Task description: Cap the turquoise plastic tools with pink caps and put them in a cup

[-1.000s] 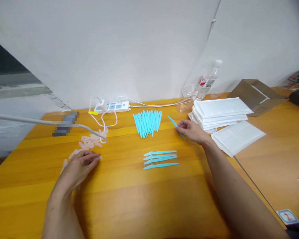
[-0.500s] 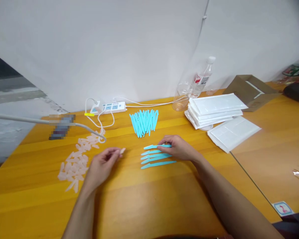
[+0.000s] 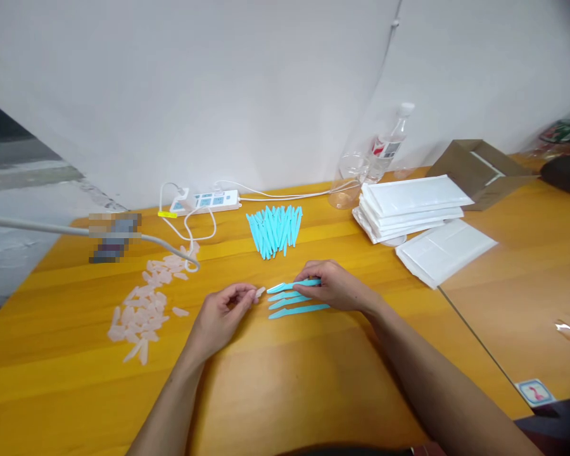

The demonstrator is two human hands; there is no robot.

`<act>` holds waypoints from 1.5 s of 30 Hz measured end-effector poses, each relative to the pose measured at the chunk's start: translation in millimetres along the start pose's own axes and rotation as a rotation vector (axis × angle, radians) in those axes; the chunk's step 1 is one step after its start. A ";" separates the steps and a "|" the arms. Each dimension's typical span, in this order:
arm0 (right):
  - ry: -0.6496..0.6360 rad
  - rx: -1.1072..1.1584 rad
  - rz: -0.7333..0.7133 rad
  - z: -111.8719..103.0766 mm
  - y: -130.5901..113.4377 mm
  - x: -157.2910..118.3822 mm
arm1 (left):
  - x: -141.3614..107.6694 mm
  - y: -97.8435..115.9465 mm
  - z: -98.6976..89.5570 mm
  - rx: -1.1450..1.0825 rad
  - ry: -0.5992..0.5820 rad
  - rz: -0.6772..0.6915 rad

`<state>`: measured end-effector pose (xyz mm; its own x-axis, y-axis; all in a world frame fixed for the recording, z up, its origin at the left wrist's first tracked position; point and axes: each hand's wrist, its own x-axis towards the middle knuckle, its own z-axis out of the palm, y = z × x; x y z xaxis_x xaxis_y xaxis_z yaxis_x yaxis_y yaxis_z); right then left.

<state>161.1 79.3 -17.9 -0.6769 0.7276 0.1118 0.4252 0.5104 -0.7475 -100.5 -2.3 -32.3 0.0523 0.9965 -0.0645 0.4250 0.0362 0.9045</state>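
My left hand (image 3: 230,310) pinches a small translucent blade cap (image 3: 260,292) between thumb and fingers. Just to its right, my right hand (image 3: 330,285) grips a light-blue eyebrow razor (image 3: 282,287) by the handle, its blade end pointing left at the cap. A narrow gap seems to separate cap and blade. Below my right hand, more blue razors lie in a row, the nearest razor (image 3: 297,311) fully in sight but for its handle end. A dense pile of blue razors (image 3: 274,231) lies farther back. Loose pale caps (image 3: 140,313) are scattered to the left.
A white power strip (image 3: 213,201) with cables lies by the wall; a grey cable (image 3: 166,242) crosses the left side. White padded packets (image 3: 413,199), a plastic bottle (image 3: 387,149), a clear cup (image 3: 346,183) and an open cardboard box (image 3: 475,174) stand at the back right.
My left hand has moved right with the cap, close to the razor's blade. My right hand has lifted the razor and brought it slightly left. One loose cap now lies apart from the scattered ones.
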 end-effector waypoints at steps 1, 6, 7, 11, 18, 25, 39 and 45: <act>-0.005 0.007 -0.003 0.4 -0.4 0.0 | 0.0 0.3 1.4 0.007 -0.005 0.002; -0.033 0.013 -0.020 2.4 -2.4 0.2 | 1.2 6.5 10.9 -0.014 -0.031 -0.011; -0.031 0.014 -0.018 1.9 -2.7 0.3 | 1.2 7.6 10.7 -0.032 -0.031 -0.016; -0.001 0.029 0.008 -3.1 -2.9 -0.3 | -0.4 8.8 2.7 -0.075 0.003 -0.032; -0.034 0.034 -0.012 -2.5 -4.7 -1.4 | -1.1 9.6 6.4 -0.039 -0.025 -0.019; -0.117 -0.038 0.001 5.8 -14.1 -3.1 | -4.2 11.7 22.1 0.050 -0.084 0.067; -0.003 -0.194 0.204 -13.7 2.2 -5.5 | -11.8 19.0 25.0 0.613 -0.184 0.523; 0.139 -0.162 0.346 -11.8 15.3 15.0 | -10.3 18.2 29.4 0.667 -0.171 0.515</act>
<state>164.6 103.5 -19.9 -0.3938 0.9186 -0.0327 0.7104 0.2817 -0.6450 -66.7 -14.1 -27.6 0.4977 0.8496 0.1748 0.7501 -0.5227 0.4052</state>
